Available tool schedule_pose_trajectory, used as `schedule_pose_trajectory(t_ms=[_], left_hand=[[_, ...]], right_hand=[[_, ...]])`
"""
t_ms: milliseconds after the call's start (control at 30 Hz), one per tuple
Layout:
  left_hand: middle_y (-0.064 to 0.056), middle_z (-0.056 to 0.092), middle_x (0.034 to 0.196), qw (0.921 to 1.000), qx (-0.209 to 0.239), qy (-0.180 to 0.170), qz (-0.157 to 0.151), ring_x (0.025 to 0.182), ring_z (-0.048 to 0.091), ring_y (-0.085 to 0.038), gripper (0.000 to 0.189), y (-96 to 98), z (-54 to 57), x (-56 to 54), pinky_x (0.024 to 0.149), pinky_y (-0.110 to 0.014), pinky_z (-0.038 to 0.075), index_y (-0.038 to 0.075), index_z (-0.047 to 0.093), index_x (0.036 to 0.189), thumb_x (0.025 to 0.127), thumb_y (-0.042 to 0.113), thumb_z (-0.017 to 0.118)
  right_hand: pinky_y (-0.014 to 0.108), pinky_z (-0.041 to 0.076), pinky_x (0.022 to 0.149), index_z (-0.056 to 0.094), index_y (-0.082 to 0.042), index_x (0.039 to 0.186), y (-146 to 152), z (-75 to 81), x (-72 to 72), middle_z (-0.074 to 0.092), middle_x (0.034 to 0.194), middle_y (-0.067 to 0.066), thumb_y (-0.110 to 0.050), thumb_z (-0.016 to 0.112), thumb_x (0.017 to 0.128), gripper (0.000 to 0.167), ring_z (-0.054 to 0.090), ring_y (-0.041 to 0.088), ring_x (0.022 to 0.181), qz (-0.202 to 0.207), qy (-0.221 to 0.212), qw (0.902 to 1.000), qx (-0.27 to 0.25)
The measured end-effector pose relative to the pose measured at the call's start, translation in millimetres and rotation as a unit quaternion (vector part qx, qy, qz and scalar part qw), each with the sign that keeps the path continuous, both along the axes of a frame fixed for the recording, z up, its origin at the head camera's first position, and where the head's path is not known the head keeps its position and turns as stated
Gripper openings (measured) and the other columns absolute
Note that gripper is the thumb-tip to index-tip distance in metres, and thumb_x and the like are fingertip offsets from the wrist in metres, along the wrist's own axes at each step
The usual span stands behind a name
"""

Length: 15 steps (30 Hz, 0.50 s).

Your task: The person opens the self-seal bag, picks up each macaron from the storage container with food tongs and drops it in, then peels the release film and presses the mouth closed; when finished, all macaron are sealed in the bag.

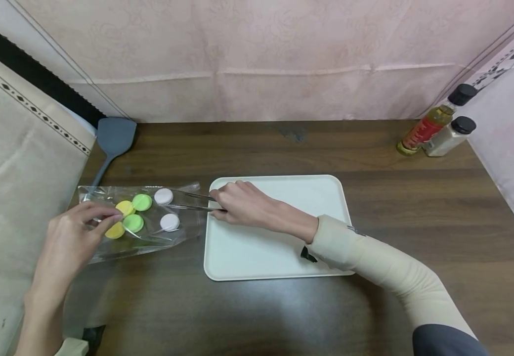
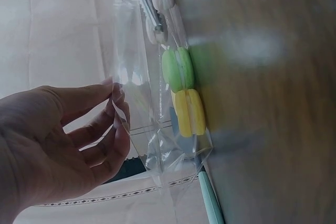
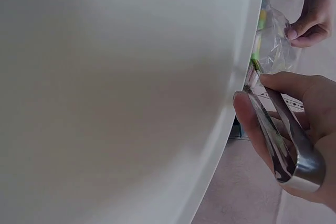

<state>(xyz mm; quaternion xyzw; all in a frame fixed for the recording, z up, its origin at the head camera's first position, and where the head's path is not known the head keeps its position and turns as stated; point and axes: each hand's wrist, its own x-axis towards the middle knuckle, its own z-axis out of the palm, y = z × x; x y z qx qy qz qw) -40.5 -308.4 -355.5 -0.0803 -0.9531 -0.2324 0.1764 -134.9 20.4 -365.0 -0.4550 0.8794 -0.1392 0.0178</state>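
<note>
A clear plastic bag (image 1: pixel 181 238) lies on the table, with two yellow macarons (image 1: pixel 114 231), two green macarons (image 1: pixel 133 223) and two white macarons (image 1: pixel 169 222) in it. My left hand (image 1: pixel 72 235) pinches the bag's upper film between thumb and fingertips, lifting it off the macarons in the left wrist view. My right hand (image 1: pixel 250 205) grips metal tongs (image 3: pixel 281 145) near their bend. The tongs' arms reach left into the bag and stand apart around the white macarons; whether they touch them I cannot tell. Beneath my right hand is a white tray (image 1: pixel 248 257).
A grey-blue spatula (image 1: pixel 116 136) lies at the back left, its handle running to the bag. At the back right stand an oil bottle (image 1: pixel 423 131) with a red label and a black-capped jar (image 1: pixel 446 141). Pale cloth (image 1: pixel 257 59) hangs behind the wooden table (image 1: pixel 172 306).
</note>
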Motion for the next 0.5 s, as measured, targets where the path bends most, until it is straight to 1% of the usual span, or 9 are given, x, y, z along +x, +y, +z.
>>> schedule_pose_trajectory(t_ms=[33, 67, 100, 133, 200, 233, 267, 367, 500], left_hand=[[-0.017, 0.08, 0.095, 1.0, -0.001, 0.0, -0.001, 0.094, 0.045, 0.029, 0.009, -0.3, -0.2, -0.3, 0.076, -0.019, 0.042, 0.0, 0.083, 0.09, 0.086, -0.004, 0.09], [-0.017, 0.08, 0.095, 1.0, -0.002, -0.001, 0.0, 0.093, 0.047, 0.026, 0.009, -0.5, -0.3, -0.5, 0.075, -0.019, 0.042, 0.0, 0.083, 0.09, 0.086, -0.004, 0.09], [-0.017, 0.08, 0.095, 1.0, -0.003, -0.002, 0.001, 0.09, 0.054, 0.018, 0.009, -0.7, -0.1, -0.6, 0.075, -0.018, 0.041, 0.0, 0.083, 0.09, 0.086, -0.004, 0.09], [-0.017, 0.08, 0.095, 1.0, -0.004, -0.003, 0.003, 0.089, 0.056, 0.015, 0.009, -0.8, -0.1, -0.7, 0.075, -0.017, 0.041, 0.0, 0.083, 0.09, 0.086, -0.004, 0.09], [-0.018, 0.08, 0.095, 1.0, -0.003, -0.003, 0.003, 0.089, 0.055, 0.016, 0.009, -0.4, -0.3, -0.7, 0.075, -0.016, 0.041, 0.0, 0.083, 0.09, 0.086, -0.004, 0.09], [-0.018, 0.08, 0.095, 1.0, -0.002, -0.004, 0.004, 0.09, 0.054, 0.018, 0.009, -0.1, -0.1, -0.7, 0.074, -0.016, 0.041, 0.0, 0.083, 0.091, 0.086, -0.004, 0.09], [-0.017, 0.08, 0.095, 1.0, -0.003, -0.004, 0.004, 0.091, 0.046, 0.025, 0.008, 0.4, 0.1, -0.7, 0.074, -0.017, 0.041, 0.0, 0.084, 0.091, 0.086, -0.003, 0.09], [-0.018, 0.08, 0.095, 1.0, 0.0, -0.005, 0.003, 0.094, 0.04, 0.03, 0.009, 1.0, 0.1, -1.1, 0.074, -0.017, 0.041, 0.0, 0.084, 0.091, 0.086, -0.003, 0.09], [-0.019, 0.08, 0.095, 0.9998, 0.004, -0.016, 0.01, 0.092, 0.04, 0.029, 0.008, 1.1, 1.7, -1.0, 0.072, -0.01, 0.039, -0.001, 0.084, 0.091, 0.087, -0.003, 0.09]], right_hand=[[0.035, 0.05, 0.055, 0.067, -0.011, 0.088, -0.5, -0.6, -0.1, 0.046, 0.068, -0.007, -0.022, 0.075, 0.104, 0.021, 0.045, 0.011, 0.06, 0.001, -0.001, 1.0, 0.001], [0.036, 0.052, 0.056, 0.068, -0.011, 0.088, -1.3, -1.1, -0.1, 0.048, 0.069, -0.007, -0.022, 0.075, 0.104, 0.021, 0.047, 0.011, 0.061, 0.002, -0.001, 1.0, 0.003], [0.037, 0.053, 0.058, 0.068, -0.011, 0.089, -2.1, -1.7, -0.1, 0.052, 0.07, -0.006, -0.022, 0.075, 0.104, 0.02, 0.049, 0.011, 0.061, 0.005, -0.002, 1.0, 0.003], [0.038, 0.055, 0.059, 0.069, -0.011, 0.089, -2.8, -2.0, 0.1, 0.056, 0.071, -0.004, -0.021, 0.075, 0.104, 0.02, 0.051, 0.012, 0.062, 0.008, -0.003, 1.0, 0.004], [0.039, 0.057, 0.06, 0.069, -0.01, 0.09, -4.2, -2.4, 0.4, 0.063, 0.075, -0.001, -0.02, 0.074, 0.104, 0.018, 0.055, 0.013, 0.063, 0.011, 0.0, 0.9999, 0.005], [0.039, 0.058, 0.06, 0.07, -0.01, 0.09, -4.6, -2.7, 0.5, 0.065, 0.077, 0.0, -0.02, 0.074, 0.104, 0.018, 0.055, 0.013, 0.064, 0.012, 0.001, 0.9999, 0.006], [0.039, 0.058, 0.06, 0.07, -0.01, 0.091, -5.1, -2.8, 0.6, 0.066, 0.078, 0.001, -0.019, 0.073, 0.104, 0.017, 0.055, 0.013, 0.064, 0.011, 0.002, 0.9999, 0.007], [0.038, 0.057, 0.06, 0.07, -0.009, 0.092, -5.9, -3.3, 0.3, 0.068, 0.08, 0.002, -0.019, 0.073, 0.104, 0.016, 0.055, 0.013, 0.064, 0.008, 0.003, 0.9999, 0.008], [0.038, 0.058, 0.062, 0.073, -0.007, 0.1, -6.0, -2.3, 0.1, 0.072, 0.087, 0.003, -0.025, 0.076, 0.105, 0.019, 0.056, 0.013, 0.066, 0.004, -0.002, 0.9999, 0.013]])
